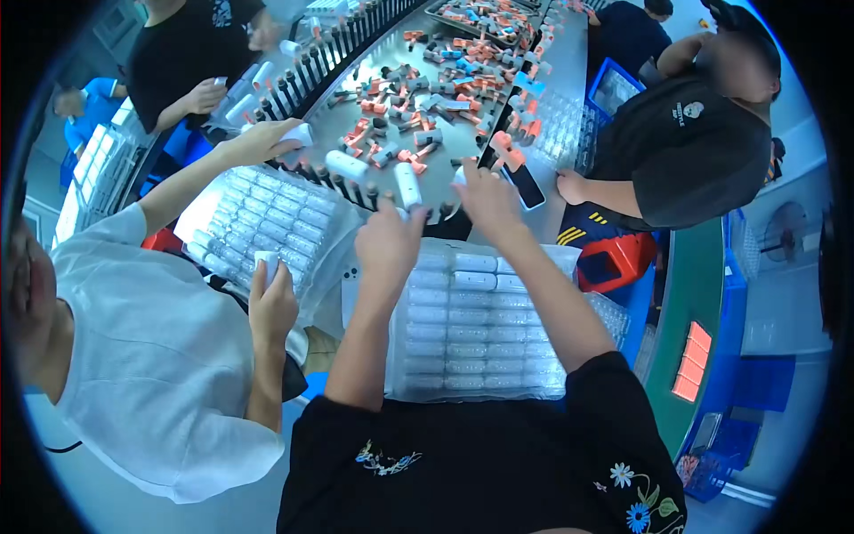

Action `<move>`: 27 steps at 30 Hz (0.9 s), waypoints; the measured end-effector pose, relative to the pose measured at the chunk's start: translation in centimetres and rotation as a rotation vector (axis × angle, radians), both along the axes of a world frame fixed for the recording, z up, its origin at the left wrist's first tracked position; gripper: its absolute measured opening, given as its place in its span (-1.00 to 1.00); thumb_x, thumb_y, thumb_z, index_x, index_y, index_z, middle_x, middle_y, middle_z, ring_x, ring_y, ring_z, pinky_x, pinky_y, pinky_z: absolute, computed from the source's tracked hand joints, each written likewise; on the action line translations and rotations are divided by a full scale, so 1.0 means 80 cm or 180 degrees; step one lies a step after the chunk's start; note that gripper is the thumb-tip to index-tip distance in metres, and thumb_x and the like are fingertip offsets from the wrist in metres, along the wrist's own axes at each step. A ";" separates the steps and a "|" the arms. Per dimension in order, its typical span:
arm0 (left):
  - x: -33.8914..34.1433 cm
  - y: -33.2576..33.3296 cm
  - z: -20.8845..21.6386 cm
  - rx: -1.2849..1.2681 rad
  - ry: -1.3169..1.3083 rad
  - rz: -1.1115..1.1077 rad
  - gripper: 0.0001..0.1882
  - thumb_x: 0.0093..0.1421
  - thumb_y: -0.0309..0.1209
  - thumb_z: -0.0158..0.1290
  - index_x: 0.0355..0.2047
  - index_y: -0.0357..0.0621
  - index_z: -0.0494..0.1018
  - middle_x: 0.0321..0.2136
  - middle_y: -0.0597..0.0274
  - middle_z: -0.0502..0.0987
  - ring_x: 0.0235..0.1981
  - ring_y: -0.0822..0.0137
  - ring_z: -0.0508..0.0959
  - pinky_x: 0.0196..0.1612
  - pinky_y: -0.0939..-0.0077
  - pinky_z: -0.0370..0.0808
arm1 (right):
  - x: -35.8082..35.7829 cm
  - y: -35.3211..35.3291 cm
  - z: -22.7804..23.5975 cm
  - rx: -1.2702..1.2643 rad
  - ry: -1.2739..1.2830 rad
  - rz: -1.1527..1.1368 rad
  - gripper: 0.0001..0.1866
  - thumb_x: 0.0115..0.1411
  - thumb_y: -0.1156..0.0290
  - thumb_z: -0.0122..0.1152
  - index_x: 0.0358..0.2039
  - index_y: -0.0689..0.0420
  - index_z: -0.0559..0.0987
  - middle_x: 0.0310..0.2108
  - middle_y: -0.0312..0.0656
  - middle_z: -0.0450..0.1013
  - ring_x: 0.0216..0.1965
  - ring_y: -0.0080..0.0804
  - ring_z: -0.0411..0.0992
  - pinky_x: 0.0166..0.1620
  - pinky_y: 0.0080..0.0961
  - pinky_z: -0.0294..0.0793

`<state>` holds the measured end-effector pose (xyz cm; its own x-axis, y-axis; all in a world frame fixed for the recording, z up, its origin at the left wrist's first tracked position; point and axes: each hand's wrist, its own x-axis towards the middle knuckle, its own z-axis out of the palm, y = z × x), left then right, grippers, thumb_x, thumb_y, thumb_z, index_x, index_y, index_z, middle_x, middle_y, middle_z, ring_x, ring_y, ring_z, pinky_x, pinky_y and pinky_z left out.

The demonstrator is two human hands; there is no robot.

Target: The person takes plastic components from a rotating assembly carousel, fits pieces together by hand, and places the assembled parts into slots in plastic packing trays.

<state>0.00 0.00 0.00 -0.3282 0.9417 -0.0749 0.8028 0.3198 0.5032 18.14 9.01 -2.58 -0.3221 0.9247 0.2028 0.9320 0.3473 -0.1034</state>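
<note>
My left hand (389, 242) reaches over the near edge of the steel table, its fingers closed at the lower end of a white cylinder (407, 184) with small dark marks. My right hand (489, 206) is a short way to the right. Its fingers are pinched around a small white piece (460, 177), mostly hidden by the fingers. Both hands are above a row of black pegs (356, 192) along the table edge. Another white cylinder (346, 165) lies just beyond the pegs. Below my forearms, a clear plastic tray (427, 384) holds rows of white cylinders.
Orange and grey pieces (409, 111) are scattered over the steel table. A phone (526, 187) lies at right, near a red-orange device (614, 262). On my left a co-worker in white (169, 356) handles white pieces over another tray (276, 218); a person in black (694, 160) is at right.
</note>
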 end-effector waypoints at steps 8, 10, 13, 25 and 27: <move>0.039 0.046 0.064 0.2971 0.0069 -0.1973 -0.61 0.10 -0.15 0.35 -0.20 -0.12 0.53 -0.31 0.10 0.61 -0.24 0.02 0.64 -0.20 0.14 0.52 | 0.039 -0.146 -0.003 -0.0351 0.1709 0.0470 -0.67 0.28 0.32 0.29 -0.02 0.22 0.60 -0.10 0.06 0.59 -0.05 0.14 0.55 0.03 -0.06 0.54; 0.046 0.076 0.044 0.2724 0.0361 -0.2765 -0.62 0.11 -0.11 0.31 -0.20 -0.07 0.54 -0.27 0.16 0.63 -0.17 0.08 0.64 -0.12 0.12 0.53 | 0.069 -0.169 0.009 -0.0262 0.1570 0.0452 -0.71 0.23 0.39 0.32 -0.06 0.22 0.64 -0.07 0.06 0.57 0.03 0.10 0.51 0.13 -0.11 0.48; 0.063 0.106 -0.033 0.1737 0.1133 -0.3318 -0.60 0.19 0.01 0.19 -0.12 0.04 0.52 -0.29 0.17 0.63 -0.16 0.11 0.67 -0.12 0.12 0.57 | 0.121 -0.173 0.006 -0.0567 0.1315 0.0842 -0.52 0.14 0.46 0.33 0.10 0.26 0.54 0.11 0.09 0.46 0.17 0.11 0.41 0.24 -0.14 0.40; 0.020 0.040 -0.034 0.0951 0.1009 -0.0714 -0.81 0.31 -0.32 0.11 -0.24 -0.20 0.50 -0.28 0.03 0.62 -0.25 0.01 0.70 -0.33 0.15 0.66 | 0.123 -0.131 0.038 -0.1512 -0.0143 0.1101 -0.37 0.03 0.31 0.47 0.10 0.26 0.51 0.06 0.09 0.50 0.12 0.06 0.47 0.16 -0.15 0.48; 0.010 0.036 -0.039 0.0952 0.0397 -0.0100 -0.78 0.32 -0.29 0.11 -0.25 -0.22 0.48 -0.28 -0.01 0.61 -0.28 -0.08 0.68 -0.32 0.05 0.62 | 0.139 -0.134 0.055 -0.1026 0.0716 0.1109 -0.37 0.13 0.20 0.39 0.15 0.29 0.50 0.03 0.14 0.51 0.08 0.09 0.48 0.11 -0.15 0.50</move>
